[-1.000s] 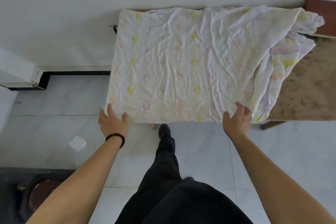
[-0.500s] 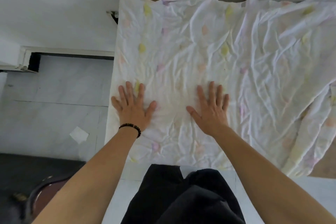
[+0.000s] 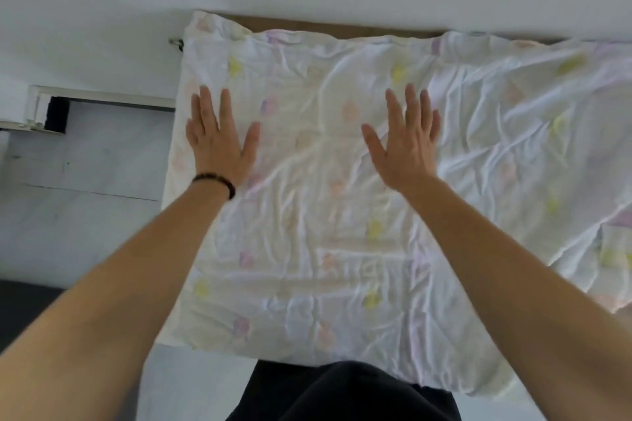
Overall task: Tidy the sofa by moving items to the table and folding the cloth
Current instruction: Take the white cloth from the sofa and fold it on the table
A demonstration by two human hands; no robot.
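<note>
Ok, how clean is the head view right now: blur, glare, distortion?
Head view: slightly motion-blurred throughout, so the cloth print looks washed out; light is soft and even, no glare or hard shadows; wide-angle stretch swells the forearms at the bottom edge; left hand and right hand read clearly enough, flat on the cloth.

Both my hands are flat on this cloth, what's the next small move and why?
Probably sweep the right hand outward to the right while the left hand pins its side. The cloth lies spread but creased, and the heaviest folds sit to the right of the right hand, so smoothing there likely comes before folding.
</note>
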